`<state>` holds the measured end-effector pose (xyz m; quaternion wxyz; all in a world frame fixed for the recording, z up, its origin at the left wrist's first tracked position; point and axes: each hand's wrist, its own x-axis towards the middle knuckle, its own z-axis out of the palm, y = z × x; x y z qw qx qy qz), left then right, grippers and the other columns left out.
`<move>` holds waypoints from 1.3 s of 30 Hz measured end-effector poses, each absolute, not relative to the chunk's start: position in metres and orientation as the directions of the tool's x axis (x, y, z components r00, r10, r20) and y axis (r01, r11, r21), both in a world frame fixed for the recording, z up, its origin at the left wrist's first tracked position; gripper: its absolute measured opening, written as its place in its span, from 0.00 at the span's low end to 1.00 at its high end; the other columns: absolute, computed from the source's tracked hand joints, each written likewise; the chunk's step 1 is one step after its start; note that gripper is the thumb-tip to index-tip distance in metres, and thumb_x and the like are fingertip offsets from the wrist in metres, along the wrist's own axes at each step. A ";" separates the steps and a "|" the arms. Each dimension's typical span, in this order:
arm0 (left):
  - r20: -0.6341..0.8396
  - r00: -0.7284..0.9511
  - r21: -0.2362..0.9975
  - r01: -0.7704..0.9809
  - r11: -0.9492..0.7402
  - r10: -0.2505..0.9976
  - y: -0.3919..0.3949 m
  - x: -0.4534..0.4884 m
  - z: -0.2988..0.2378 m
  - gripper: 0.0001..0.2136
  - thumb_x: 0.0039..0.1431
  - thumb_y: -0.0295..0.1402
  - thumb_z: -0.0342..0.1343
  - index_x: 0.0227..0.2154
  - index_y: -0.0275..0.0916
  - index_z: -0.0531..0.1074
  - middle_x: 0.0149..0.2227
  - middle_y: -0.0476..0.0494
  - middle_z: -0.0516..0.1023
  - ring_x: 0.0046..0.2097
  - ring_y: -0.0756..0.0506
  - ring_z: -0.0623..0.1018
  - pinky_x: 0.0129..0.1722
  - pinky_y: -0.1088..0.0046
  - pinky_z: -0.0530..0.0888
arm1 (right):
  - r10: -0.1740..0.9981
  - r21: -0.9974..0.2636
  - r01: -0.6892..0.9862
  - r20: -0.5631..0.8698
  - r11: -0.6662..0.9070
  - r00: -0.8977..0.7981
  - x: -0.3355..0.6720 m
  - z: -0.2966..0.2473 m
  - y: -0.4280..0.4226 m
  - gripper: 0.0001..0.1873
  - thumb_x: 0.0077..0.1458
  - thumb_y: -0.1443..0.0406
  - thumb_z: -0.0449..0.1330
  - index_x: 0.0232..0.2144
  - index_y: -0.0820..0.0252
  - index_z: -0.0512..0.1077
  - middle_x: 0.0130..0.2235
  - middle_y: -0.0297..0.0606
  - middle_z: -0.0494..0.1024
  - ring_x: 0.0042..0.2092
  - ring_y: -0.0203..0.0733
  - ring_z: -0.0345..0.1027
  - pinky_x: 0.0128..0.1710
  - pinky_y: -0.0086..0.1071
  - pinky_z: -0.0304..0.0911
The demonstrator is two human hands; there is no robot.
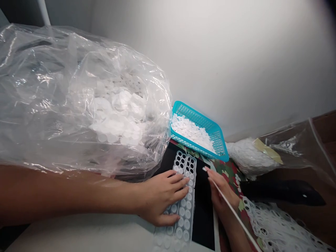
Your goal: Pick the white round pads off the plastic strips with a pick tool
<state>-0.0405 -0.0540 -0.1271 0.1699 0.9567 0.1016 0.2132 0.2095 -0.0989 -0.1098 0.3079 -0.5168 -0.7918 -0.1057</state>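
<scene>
My left hand lies flat on a translucent strip of white discs, fingers spread, holding nothing. The upper end of that strip shows rows of black holes where the black surface beneath shows through. My right hand grips a thin white rod that runs diagonally past the strip's right side. The rod's tip sits close to the strip's upper end. A teal plastic basket holding a heap of white discs stands tilted just beyond both hands.
A large clear plastic bag of white discs fills the left side, over my left forearm. A smaller bag of discs lies at right. Punched white sheet scrap lies at lower right, near a black object and camouflage-patterned cloth. A white wall rises behind.
</scene>
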 end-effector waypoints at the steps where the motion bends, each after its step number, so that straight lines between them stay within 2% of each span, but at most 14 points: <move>1: 0.369 0.889 0.381 0.122 -0.916 0.272 -0.054 -0.041 -0.127 0.31 0.57 0.46 0.47 0.58 0.29 0.58 0.62 0.32 0.57 0.60 0.35 0.62 0.60 0.60 0.54 | 0.757 -0.163 0.846 0.553 0.508 -0.348 0.210 -0.112 -0.100 0.19 0.58 0.73 0.54 0.50 0.56 0.69 0.48 0.39 0.76 0.48 0.43 0.72 0.49 0.36 0.69; 5: 0.344 0.902 0.428 0.097 -0.899 0.261 -0.053 -0.043 -0.124 0.31 0.57 0.44 0.47 0.60 0.30 0.55 0.62 0.37 0.57 0.61 0.38 0.61 0.62 0.62 0.51 | 0.744 -0.198 0.752 0.433 0.629 -0.508 0.211 -0.119 -0.101 0.19 0.58 0.73 0.54 0.51 0.59 0.68 0.49 0.42 0.75 0.50 0.43 0.71 0.49 0.36 0.70; 14: 0.336 0.910 0.477 0.059 -0.877 0.244 -0.051 -0.043 -0.125 0.31 0.58 0.42 0.49 0.60 0.30 0.55 0.62 0.38 0.58 0.62 0.39 0.59 0.64 0.62 0.49 | 0.797 -0.278 0.757 0.344 0.591 -0.496 0.209 -0.110 -0.104 0.14 0.59 0.71 0.53 0.46 0.60 0.70 0.49 0.45 0.75 0.51 0.44 0.70 0.49 0.37 0.70; 23: 0.354 0.901 0.473 0.058 -0.879 0.250 -0.051 -0.043 -0.126 0.31 0.57 0.42 0.49 0.60 0.31 0.55 0.62 0.38 0.59 0.62 0.39 0.60 0.63 0.61 0.51 | 0.793 -0.281 0.750 0.340 0.599 -0.506 0.208 -0.108 -0.103 0.14 0.58 0.72 0.53 0.46 0.59 0.71 0.50 0.44 0.75 0.51 0.44 0.70 0.49 0.36 0.70; 30: 0.363 0.900 0.456 0.054 -0.888 0.241 -0.051 -0.042 -0.125 0.31 0.57 0.43 0.49 0.60 0.30 0.56 0.61 0.38 0.60 0.61 0.38 0.62 0.62 0.61 0.54 | 0.766 -0.218 0.755 0.379 0.619 -0.519 0.210 -0.118 -0.103 0.17 0.59 0.72 0.53 0.49 0.58 0.70 0.51 0.42 0.74 0.52 0.43 0.69 0.51 0.35 0.69; 35: 0.343 0.910 0.447 0.063 -0.893 0.235 -0.050 -0.042 -0.123 0.31 0.56 0.43 0.49 0.60 0.30 0.56 0.61 0.38 0.60 0.60 0.38 0.62 0.62 0.60 0.54 | 0.784 -0.221 0.793 0.440 0.568 -0.438 0.206 -0.125 -0.103 0.19 0.59 0.72 0.51 0.52 0.57 0.68 0.51 0.41 0.74 0.51 0.43 0.70 0.51 0.35 0.69; 39: 0.352 0.907 0.431 0.062 -0.900 0.231 -0.050 -0.042 -0.121 0.31 0.56 0.43 0.49 0.59 0.29 0.57 0.60 0.37 0.61 0.59 0.37 0.63 0.61 0.60 0.56 | 0.814 -0.224 0.857 0.489 0.464 -0.313 0.198 -0.122 -0.104 0.18 0.60 0.72 0.51 0.51 0.56 0.69 0.50 0.39 0.75 0.50 0.44 0.71 0.51 0.37 0.68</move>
